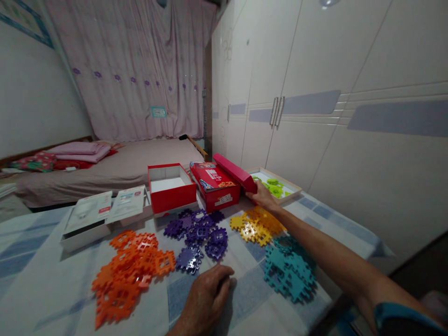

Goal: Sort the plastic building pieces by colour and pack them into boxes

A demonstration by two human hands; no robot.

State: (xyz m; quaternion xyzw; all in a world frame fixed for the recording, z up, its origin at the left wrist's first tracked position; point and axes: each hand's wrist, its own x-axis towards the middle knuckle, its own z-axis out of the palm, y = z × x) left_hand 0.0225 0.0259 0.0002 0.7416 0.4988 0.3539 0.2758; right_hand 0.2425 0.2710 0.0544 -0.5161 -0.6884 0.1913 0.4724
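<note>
My right hand (263,196) reaches out to the far side of the table and grips the end of a long red box lid (235,172). The lid is tilted along the right side of a red printed box (217,184). Near the table's front, my left hand (209,294) rests on the cloth with its fingers curled in, and nothing shows in it. Purple notched plastic pieces (201,231) lie just beyond it. Orange pieces (131,266) are heaped to its left, teal pieces (290,268) to its right. Yellow pieces (257,225) lie below my right wrist.
An open red box (173,198) stands left of the printed box. White cartons (91,219) lie at the left of the checked tablecloth (245,298). A shallow tray (291,196) with lime-green pieces (275,186) is at the back right, near the wardrobe (308,140). A bed (147,151) stands behind.
</note>
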